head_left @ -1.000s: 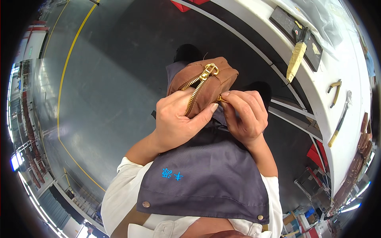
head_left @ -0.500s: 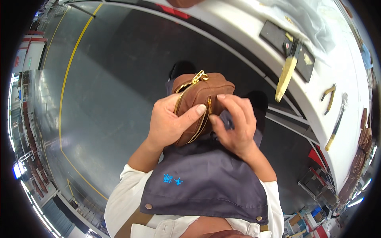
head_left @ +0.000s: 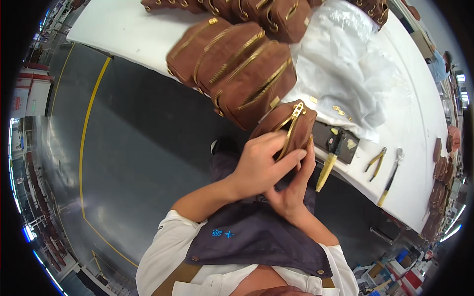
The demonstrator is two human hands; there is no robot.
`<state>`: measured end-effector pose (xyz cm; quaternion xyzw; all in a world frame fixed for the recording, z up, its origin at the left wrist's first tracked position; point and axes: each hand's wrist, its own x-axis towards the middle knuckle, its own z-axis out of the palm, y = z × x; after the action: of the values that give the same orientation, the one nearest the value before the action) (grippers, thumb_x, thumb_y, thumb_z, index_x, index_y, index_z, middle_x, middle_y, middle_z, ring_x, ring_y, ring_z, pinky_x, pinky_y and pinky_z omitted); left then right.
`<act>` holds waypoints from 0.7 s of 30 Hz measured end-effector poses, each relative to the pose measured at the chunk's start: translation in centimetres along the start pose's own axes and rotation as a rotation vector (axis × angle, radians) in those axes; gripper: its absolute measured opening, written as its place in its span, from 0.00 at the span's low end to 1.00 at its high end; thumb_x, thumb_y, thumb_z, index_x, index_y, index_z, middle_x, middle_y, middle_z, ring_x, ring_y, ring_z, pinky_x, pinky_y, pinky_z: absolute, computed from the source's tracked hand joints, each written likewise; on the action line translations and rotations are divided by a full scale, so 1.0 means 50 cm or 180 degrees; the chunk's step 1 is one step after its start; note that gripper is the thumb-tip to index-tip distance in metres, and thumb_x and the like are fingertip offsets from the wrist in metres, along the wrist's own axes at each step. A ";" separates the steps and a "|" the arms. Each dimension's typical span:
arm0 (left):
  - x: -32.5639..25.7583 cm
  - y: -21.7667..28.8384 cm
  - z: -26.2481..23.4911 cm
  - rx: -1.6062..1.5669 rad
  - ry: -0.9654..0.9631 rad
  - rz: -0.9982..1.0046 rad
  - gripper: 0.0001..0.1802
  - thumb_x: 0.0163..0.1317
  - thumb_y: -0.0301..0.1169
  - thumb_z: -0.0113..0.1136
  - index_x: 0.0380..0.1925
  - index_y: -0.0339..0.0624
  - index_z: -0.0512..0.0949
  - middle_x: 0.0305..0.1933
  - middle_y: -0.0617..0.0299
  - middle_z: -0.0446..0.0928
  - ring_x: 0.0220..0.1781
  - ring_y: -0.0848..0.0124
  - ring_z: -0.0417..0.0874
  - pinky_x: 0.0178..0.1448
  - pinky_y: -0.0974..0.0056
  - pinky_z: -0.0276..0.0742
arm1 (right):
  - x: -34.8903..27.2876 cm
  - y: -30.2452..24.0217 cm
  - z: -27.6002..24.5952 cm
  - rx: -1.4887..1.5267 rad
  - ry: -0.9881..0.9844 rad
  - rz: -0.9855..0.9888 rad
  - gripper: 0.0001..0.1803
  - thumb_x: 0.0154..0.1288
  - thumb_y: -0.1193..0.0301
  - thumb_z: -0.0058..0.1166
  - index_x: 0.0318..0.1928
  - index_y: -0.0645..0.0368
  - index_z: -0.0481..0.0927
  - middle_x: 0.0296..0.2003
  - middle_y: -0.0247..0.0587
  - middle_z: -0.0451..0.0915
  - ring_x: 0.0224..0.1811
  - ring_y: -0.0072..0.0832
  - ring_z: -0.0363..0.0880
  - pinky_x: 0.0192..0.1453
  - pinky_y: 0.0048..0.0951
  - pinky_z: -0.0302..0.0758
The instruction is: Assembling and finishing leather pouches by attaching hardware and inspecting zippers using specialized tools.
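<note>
A small brown bag (head_left: 307, 121) with a gold zipper is held between my two hands, close to the table's near edge. My left hand (head_left: 259, 165) grips its left side, the fingertips at the parted zipper and the thumb across the front. On the other side my right hand (head_left: 298, 190) closes round the bag, its fingers raised along the right edge and partly hidden by my left thumb. At the bag's far end sits the gold zipper pull (head_left: 297, 110). Just beyond, several similar brown bags (head_left: 237, 59) with gold zippers lie in a row on the table.
On the white table (head_left: 410, 163) are clear plastic sheeting (head_left: 340, 64), small gold pieces (head_left: 340, 111) and a dark block (head_left: 353, 150). A hammer-like tool with a yellow-wrapped handle (head_left: 326, 172), yellow-handled pliers (head_left: 376, 163) and a long thin tool (head_left: 391, 176) lie to the right.
My hands have carried the bag up and right toward the table, turning it. The right fingers, earlier at the front zipper, now hold the bag's side. More of the table and bags shows.
</note>
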<state>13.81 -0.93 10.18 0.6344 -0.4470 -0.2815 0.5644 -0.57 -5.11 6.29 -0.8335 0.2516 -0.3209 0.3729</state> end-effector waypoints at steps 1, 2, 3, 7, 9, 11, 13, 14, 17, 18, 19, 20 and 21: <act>0.030 0.001 -0.004 -0.0131 -0.0234 -0.0223 0.13 0.65 0.30 0.66 0.44 0.32 0.81 0.40 0.53 0.83 0.36 0.66 0.84 0.43 0.62 0.79 | 0.029 -0.009 0.001 -0.0119 0.0120 0.0087 0.60 0.53 0.69 0.72 0.78 0.67 0.43 0.75 0.70 0.51 0.74 0.63 0.56 0.74 0.53 0.59; 0.055 -0.006 -0.001 -0.0277 -0.0335 -0.0204 0.13 0.65 0.30 0.66 0.46 0.32 0.81 0.41 0.53 0.84 0.37 0.65 0.84 0.44 0.62 0.80 | 0.057 0.001 0.010 -0.0350 0.0175 0.0184 0.57 0.55 0.72 0.68 0.78 0.67 0.44 0.74 0.70 0.52 0.74 0.62 0.57 0.75 0.52 0.59; 0.070 0.000 -0.007 -0.0441 -0.0433 -0.0197 0.14 0.65 0.29 0.65 0.48 0.32 0.81 0.42 0.52 0.84 0.37 0.65 0.85 0.44 0.63 0.80 | 0.086 0.010 0.015 -0.0592 0.0215 0.0290 0.53 0.58 0.74 0.65 0.78 0.68 0.45 0.74 0.69 0.53 0.74 0.60 0.59 0.75 0.50 0.60; 0.094 0.056 -0.113 0.0484 0.0005 0.0500 0.16 0.64 0.26 0.65 0.51 0.34 0.83 0.47 0.54 0.86 0.41 0.70 0.86 0.47 0.66 0.82 | 0.147 0.056 0.006 0.0713 0.0527 0.1276 0.44 0.58 0.82 0.48 0.76 0.70 0.50 0.71 0.61 0.62 0.76 0.48 0.62 0.79 0.39 0.59; 0.122 0.041 -0.213 0.0494 0.0414 0.0081 0.13 0.64 0.27 0.65 0.48 0.34 0.84 0.47 0.55 0.86 0.43 0.72 0.86 0.48 0.67 0.82 | 0.165 0.048 0.000 0.0583 0.0567 0.1336 0.44 0.55 0.84 0.43 0.76 0.70 0.52 0.71 0.61 0.62 0.76 0.47 0.62 0.78 0.38 0.59; 0.163 -0.033 -0.314 0.1152 0.1021 -0.0214 0.17 0.66 0.30 0.63 0.53 0.35 0.82 0.51 0.54 0.85 0.47 0.63 0.87 0.53 0.61 0.81 | 0.178 0.016 0.010 0.0606 0.0702 0.1475 0.44 0.54 0.84 0.42 0.76 0.70 0.52 0.71 0.61 0.63 0.76 0.46 0.62 0.79 0.39 0.59; 0.204 -0.134 -0.406 0.2515 0.1076 0.0082 0.29 0.62 0.33 0.64 0.63 0.37 0.73 0.55 0.45 0.80 0.59 0.48 0.78 0.67 0.51 0.71 | 0.185 0.012 0.032 0.0802 0.0895 0.1451 0.44 0.54 0.83 0.44 0.76 0.69 0.53 0.70 0.61 0.64 0.75 0.48 0.63 0.79 0.39 0.58; 0.223 -0.174 -0.432 0.2924 0.1084 0.0087 0.33 0.61 0.33 0.65 0.66 0.35 0.70 0.55 0.41 0.79 0.58 0.46 0.79 0.65 0.50 0.73 | 0.176 0.041 0.048 0.0419 0.0932 0.1399 0.44 0.54 0.81 0.46 0.76 0.67 0.53 0.69 0.62 0.64 0.75 0.51 0.63 0.78 0.41 0.58; 0.277 -0.198 -0.469 0.2015 0.0131 -0.1109 0.34 0.60 0.31 0.65 0.67 0.34 0.68 0.60 0.39 0.76 0.58 0.43 0.79 0.64 0.48 0.75 | 0.193 -0.006 0.067 0.0102 0.1056 0.1584 0.44 0.54 0.80 0.47 0.75 0.67 0.54 0.69 0.62 0.64 0.74 0.53 0.62 0.78 0.42 0.59; 0.276 -0.208 -0.472 0.2165 0.0002 -0.0869 0.35 0.59 0.28 0.64 0.68 0.37 0.67 0.58 0.41 0.75 0.54 0.43 0.80 0.60 0.47 0.76 | 0.193 0.002 0.076 0.0067 0.1072 0.1535 0.44 0.55 0.80 0.47 0.75 0.67 0.53 0.69 0.63 0.63 0.74 0.54 0.62 0.78 0.44 0.59; 0.274 -0.209 -0.460 0.2164 -0.0106 -0.0843 0.35 0.59 0.28 0.64 0.68 0.37 0.67 0.58 0.41 0.75 0.54 0.43 0.80 0.60 0.47 0.76 | 0.190 0.001 0.079 0.0044 0.1145 0.1611 0.44 0.55 0.80 0.47 0.75 0.67 0.53 0.69 0.63 0.63 0.74 0.54 0.62 0.78 0.44 0.59; 0.264 -0.200 -0.443 0.2269 -0.0042 -0.0517 0.35 0.59 0.28 0.64 0.69 0.42 0.67 0.55 0.44 0.76 0.55 0.47 0.80 0.60 0.49 0.77 | 0.192 0.003 0.080 -0.0044 0.1171 0.1632 0.44 0.55 0.80 0.48 0.75 0.67 0.53 0.69 0.63 0.64 0.74 0.54 0.62 0.78 0.44 0.59; 0.251 -0.191 -0.426 0.2361 0.0029 -0.0193 0.36 0.59 0.27 0.63 0.70 0.47 0.67 0.53 0.48 0.77 0.56 0.50 0.80 0.59 0.52 0.77 | 0.193 0.006 0.081 -0.0131 0.1188 0.1651 0.44 0.55 0.79 0.48 0.75 0.67 0.53 0.69 0.63 0.64 0.74 0.55 0.62 0.78 0.45 0.58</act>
<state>40.12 -2.50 7.16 0.8099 -0.4971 -0.1141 0.2896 8.75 -9.77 7.30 -0.6757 0.5261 -0.3574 0.3727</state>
